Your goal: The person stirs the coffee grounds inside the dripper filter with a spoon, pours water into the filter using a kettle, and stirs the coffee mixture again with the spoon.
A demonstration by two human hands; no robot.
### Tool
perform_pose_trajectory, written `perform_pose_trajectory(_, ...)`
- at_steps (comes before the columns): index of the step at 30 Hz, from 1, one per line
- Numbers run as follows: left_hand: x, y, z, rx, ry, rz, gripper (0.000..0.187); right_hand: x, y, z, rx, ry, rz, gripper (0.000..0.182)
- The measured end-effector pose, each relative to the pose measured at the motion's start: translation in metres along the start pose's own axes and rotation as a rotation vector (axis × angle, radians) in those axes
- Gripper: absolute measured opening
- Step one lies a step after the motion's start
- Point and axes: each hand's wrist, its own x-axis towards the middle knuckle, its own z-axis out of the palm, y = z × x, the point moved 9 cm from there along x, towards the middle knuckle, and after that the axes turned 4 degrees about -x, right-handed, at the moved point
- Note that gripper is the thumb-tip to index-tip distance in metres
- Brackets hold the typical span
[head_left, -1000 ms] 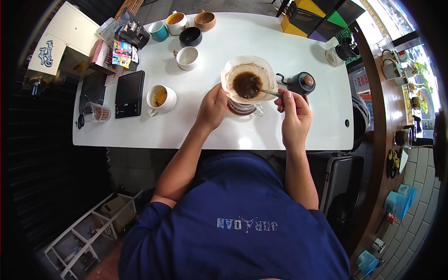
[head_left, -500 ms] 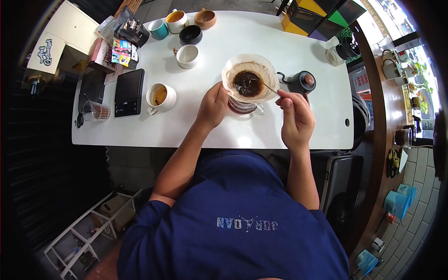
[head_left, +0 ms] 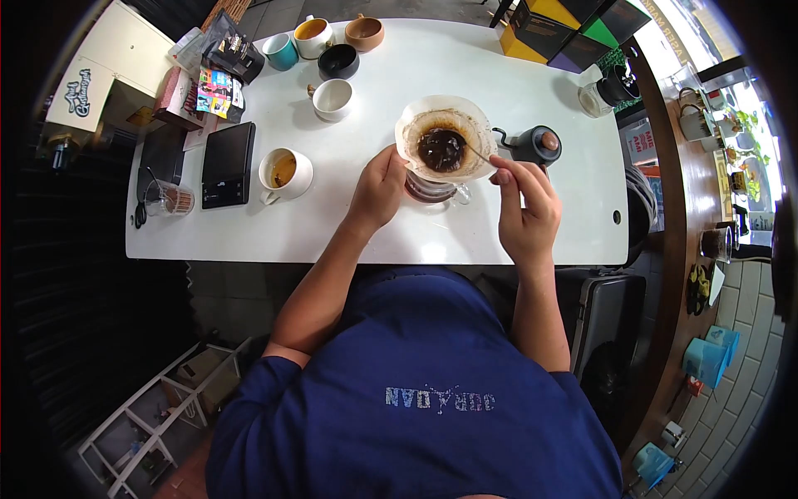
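A coffee dripper lined with a white paper filter sits on a glass server at the table's middle. Dark wet coffee lies in the filter, and grounds coat its sides. My left hand pinches the near left side of the dripper. Between the fingers of my right hand is the thin metal handle of a spoon, slanting into the coffee; its lower end is hidden. Just right of the dripper stands a black kettle with a wooden knob.
On the white table, a white cup and a black scale stand to the left. Several cups, including a teal cup, are at the back. A glass of utensils is far left; a hand grinder is right.
The right hand has shifted slightly left with the spoon. The coffee's surface in the filter looks different, with a brown wet band above it. The left hand keeps its place.
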Motion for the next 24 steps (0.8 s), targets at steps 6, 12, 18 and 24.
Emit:
perform_pose_trajectory(6, 0.000, 0.000, 0.001, 0.011, 0.001, 0.004, 0.028, -0.002, 0.008, 0.004, 0.007, -0.011, 0.071, 0.013)
perform_pose_trajectory(12, 0.000, 0.004, 0.001, 0.029, -0.007, 0.018, 0.029, -0.023, 0.042, 0.013, 0.285, 0.046, 0.433, 0.019)
perform_pose_trajectory(18, 0.001, 0.004, 0.001, 0.013, -0.005, 0.023, 0.029, -0.022, 0.033, 0.000, 0.338, 0.110, 0.404, 0.020)
perform_pose_trajectory(24, -0.001, 0.006, 0.002, 0.018, -0.006, -0.007, 0.029, -0.015, 0.013, 0.006, 0.141, 0.001, 0.175, 0.012)
